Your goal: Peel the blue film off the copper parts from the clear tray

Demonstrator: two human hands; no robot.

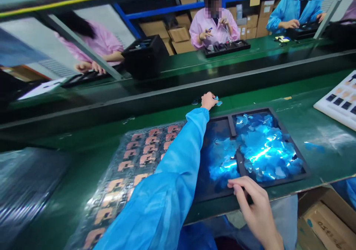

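My left hand [208, 100] reaches far forward in a blue sleeve to the back edge of the green bench, its fingers closed on a small blue piece [217, 101]. A small dark part [195, 102] lies just left of it. My right hand [251, 202] rests on the near rim of a black two-compartment tray [302, 164], fingers stretched out flat. The tray's compartments hold a heap of shiny blue film scraps [261, 146]. Left of the tray lies a clear sheet with rows of copper-coloured parts [139, 157].
A white tray with dark squares [338, 102] sits at the right. A green conveyor [250, 55] runs behind the bench, where three people in pink and blue coats work over black trays. A black box [144, 57] stands there. Cardboard boxes [328, 224] sit below right.
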